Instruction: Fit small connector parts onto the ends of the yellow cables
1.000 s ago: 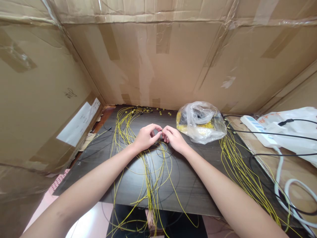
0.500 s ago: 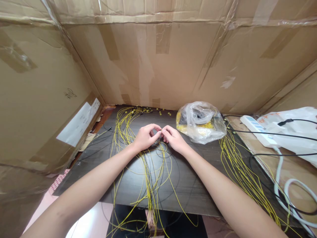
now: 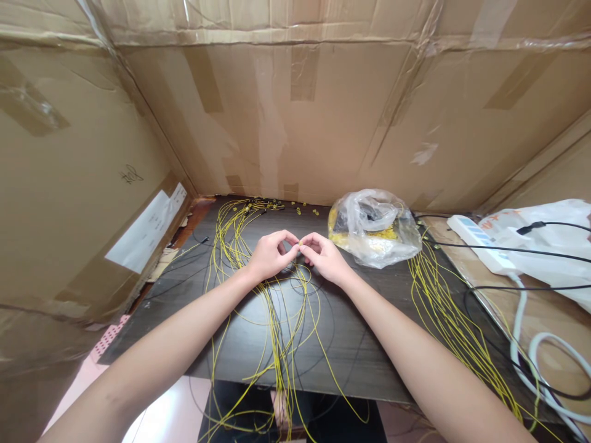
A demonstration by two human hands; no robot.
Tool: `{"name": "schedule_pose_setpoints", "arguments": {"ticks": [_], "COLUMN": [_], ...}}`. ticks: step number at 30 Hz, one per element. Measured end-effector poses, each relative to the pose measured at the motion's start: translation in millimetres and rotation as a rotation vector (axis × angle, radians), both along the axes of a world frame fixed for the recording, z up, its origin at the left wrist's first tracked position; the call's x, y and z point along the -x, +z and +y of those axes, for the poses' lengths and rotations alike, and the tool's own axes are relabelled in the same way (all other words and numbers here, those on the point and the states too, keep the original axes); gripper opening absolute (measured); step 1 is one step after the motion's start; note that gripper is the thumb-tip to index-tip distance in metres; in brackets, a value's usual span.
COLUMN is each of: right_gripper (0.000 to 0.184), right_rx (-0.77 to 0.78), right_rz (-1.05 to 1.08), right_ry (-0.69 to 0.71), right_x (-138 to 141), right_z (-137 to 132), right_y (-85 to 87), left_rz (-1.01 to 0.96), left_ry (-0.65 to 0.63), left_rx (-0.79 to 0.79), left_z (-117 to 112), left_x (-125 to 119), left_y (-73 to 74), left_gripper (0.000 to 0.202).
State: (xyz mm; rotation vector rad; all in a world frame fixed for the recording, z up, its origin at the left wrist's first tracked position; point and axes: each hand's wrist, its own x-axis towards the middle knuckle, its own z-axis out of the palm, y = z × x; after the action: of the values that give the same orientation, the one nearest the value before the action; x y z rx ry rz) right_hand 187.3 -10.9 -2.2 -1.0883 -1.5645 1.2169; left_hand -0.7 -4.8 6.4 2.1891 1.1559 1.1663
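My left hand (image 3: 276, 253) and my right hand (image 3: 324, 256) meet fingertip to fingertip above the dark table (image 3: 364, 332). Both are closed in a pinch. Between the fingertips a small yellow piece (image 3: 300, 242) shows, mostly covered by the fingers. Just below, thin yellow cables (image 3: 277, 332) loop over the table and hang past its front edge. A strand seems to run up to the left fingers, though its end is hidden. More cable ends (image 3: 258, 205) lie bunched behind the left hand, and tiny yellow pieces (image 3: 316, 212) are scattered near the back wall.
To the right of my hands sits a clear plastic bag (image 3: 376, 229) with yellow pieces inside. Another bundle of yellow cables (image 3: 443, 307) runs down the right side. Beyond it are a white power strip (image 3: 482, 243) and black cords. Cardboard walls (image 3: 286, 135) enclose the table.
The right fingers have shifted slightly around the pinch, and the small yellow piece shows more clearly between the fingertips. The left hand is almost unmoved.
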Motion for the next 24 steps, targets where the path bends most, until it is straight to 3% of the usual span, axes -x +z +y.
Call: {"name": "schedule_pose_setpoints", "arguments": {"ticks": [10, 24], "right_gripper": [0.036, 0.033], "right_rx": [-0.002, -0.044], "right_rz": [-0.019, -0.021], "right_ry": [0.007, -0.005], "right_x": [0.8, 0.0], "right_z": [1.5, -0.9], "right_y": [-0.5, -1.4], "left_rz": [-0.011, -0.002], "left_ry": [-0.056, -0.010], "left_rx": [-0.075, -0.008], "left_z": [1.3, 1.0], "left_x": [0.4, -0.2], "left_y": [-3.8, -1.7], "left_gripper": [0.010, 0.015]}}
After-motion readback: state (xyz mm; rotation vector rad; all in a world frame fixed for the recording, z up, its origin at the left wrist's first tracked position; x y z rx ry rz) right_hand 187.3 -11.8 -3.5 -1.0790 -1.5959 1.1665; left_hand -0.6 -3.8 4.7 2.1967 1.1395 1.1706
